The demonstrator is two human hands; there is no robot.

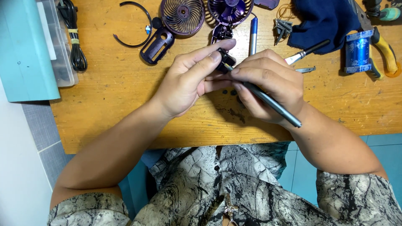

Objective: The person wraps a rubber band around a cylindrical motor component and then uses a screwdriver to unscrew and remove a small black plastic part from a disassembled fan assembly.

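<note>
My left hand (190, 79) pinches a small black part (226, 56) between thumb and forefinger above the wooden table (117, 92). My right hand (270, 83) grips a slim grey screwdriver (272, 104) like a pen, with its tip set against the black part. Both hands meet near the table's middle. Two tiny dark screws (229, 92) lie on the wood just below the fingers.
Purple fan parts lie at the back: a grille (183, 16), a motor housing (230, 11) and a handle shell (157, 45). Also a black ring (134, 23), blue pen tool (253, 35), small brush (305, 52), dark blue cloth (322, 21), blue cylinder (357, 52), yellow-handled pliers (385, 52), black cable (74, 35), teal box (25, 50).
</note>
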